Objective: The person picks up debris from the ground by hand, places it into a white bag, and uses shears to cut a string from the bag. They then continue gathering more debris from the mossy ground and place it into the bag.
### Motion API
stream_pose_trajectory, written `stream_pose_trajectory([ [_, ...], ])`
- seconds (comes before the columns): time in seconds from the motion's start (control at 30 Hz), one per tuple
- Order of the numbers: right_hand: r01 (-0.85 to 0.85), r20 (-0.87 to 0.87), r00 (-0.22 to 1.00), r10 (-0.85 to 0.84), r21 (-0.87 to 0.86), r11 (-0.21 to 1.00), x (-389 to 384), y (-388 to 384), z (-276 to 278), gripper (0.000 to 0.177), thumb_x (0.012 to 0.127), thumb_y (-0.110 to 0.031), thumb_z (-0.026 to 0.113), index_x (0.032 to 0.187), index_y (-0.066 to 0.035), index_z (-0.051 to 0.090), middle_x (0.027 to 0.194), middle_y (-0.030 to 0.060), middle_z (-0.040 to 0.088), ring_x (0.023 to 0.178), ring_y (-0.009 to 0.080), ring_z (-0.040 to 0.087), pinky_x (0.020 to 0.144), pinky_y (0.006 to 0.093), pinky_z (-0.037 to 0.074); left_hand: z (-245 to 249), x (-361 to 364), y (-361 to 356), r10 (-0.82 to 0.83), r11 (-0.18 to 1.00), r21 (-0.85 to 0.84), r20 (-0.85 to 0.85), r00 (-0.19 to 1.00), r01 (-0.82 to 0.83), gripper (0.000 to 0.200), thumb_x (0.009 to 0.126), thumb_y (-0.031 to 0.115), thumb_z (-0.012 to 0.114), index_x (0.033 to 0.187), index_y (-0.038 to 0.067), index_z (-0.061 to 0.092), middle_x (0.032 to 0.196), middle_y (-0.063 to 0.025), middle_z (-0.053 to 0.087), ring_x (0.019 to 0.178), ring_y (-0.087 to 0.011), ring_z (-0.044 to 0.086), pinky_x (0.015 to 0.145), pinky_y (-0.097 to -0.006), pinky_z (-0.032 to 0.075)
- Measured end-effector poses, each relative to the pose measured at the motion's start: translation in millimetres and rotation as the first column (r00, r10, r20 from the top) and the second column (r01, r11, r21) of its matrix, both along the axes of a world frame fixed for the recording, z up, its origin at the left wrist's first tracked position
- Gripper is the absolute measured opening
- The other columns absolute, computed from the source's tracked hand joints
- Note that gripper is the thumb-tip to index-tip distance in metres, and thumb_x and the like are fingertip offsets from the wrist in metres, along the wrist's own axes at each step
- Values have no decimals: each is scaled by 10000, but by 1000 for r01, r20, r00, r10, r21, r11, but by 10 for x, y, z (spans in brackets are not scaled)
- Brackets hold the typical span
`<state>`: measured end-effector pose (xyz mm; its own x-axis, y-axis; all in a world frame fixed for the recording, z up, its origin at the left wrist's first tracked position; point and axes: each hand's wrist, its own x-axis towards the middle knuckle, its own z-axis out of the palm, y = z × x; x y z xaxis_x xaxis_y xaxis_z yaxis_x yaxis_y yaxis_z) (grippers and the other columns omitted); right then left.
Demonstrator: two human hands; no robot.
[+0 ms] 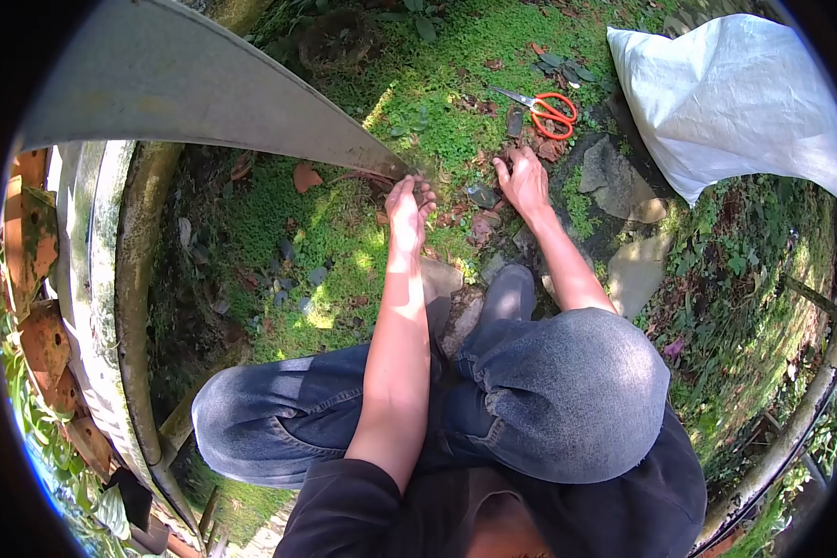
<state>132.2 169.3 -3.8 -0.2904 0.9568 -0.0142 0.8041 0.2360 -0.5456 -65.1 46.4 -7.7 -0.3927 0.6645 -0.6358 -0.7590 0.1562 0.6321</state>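
My left hand (407, 206) is turned partly palm up beside the foot of a grey post (251, 88), its fingers curled in. Whether anything small lies inside them I cannot make out. To the right, my right hand (525, 179) reaches down to the ground, thumb apart from its bent fingers, with nothing visible in it. Just beyond its fingertips lie orange-handled scissors (553, 115), blades pointing left, and a small dark flat piece (514, 122). Brown dry leaves (549, 147) lie close by. Low green plants (344, 232) cover the soil around both hands.
A full white woven sack (735, 102) rests at the upper right. Flat stones (618, 181) lie right of my right hand. A curved pale rim (102, 307) runs along the left, beside orange perforated bricks (46, 344). My bent knees (577, 400) are below the hands.
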Motion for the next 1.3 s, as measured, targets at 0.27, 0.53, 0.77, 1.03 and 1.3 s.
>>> stream_pose_trajectory([
  [0.27, -31, 32, 999, 31, -6, 999, -11, -62, -2, 322, 868, -204, 660, 1119, -5, 633, 1052, 223, 629, 941, 426, 641, 828, 497, 523, 7, -31, 13, -31, 999, 18, 18, 999, 31, 238, 1027, 244, 521, 1086, 21, 582, 895, -91, 651, 753, -196, 657, 612, -316, 561],
  [0.53, -59, -37, 998, 57, -52, 997, -23, -44, -66, 396, 860, -240, 685, 1173, -3, 628, 1119, 230, 646, 1040, 418, 627, 891, 470, 512, 38, -25, 73, -70, 997, -20, 47, 996, 71, 293, 1037, 268, 497, 1120, -1, 579, 916, -110, 652, 767, -198, 663, 629, -317, 566],
  [0.77, -71, -21, 997, 71, -10, 997, -101, -70, -129, 440, 851, -257, 709, 1206, -13, 621, 1118, 218, 650, 995, 406, 645, 859, 474, 522, 42, -73, 48, -84, 996, 17, 85, 993, 83, 348, 1024, 333, 507, 1134, 9, 572, 936, -117, 651, 789, -215, 665, 634, -340, 571],
  [1.03, -217, -277, 945, 175, -132, 967, -239, -273, 358, 397, 870, -207, 679, 1197, 9, 616, 1033, 192, 659, 909, 336, 659, 821, 425, 533, 206, -72, 31, -191, 981, 65, 247, 950, 181, 475, 1018, 431, 498, 1191, -8, 554, 1026, -145, 640, 851, -232, 659, 699, -373, 579],
  [1.3, -515, -446, 787, 427, -93, 852, -586, -455, 596, 409, 881, -36, 603, 1270, 17, 487, 930, 184, 636, 855, 345, 670, 765, 425, 546, 195, -11, 39, -149, 988, 79, 317, 937, 131, 376, 973, 389, 622, 1122, 44, 607, 1055, -94, 653, 891, -233, 651, 796, -397, 589],
])
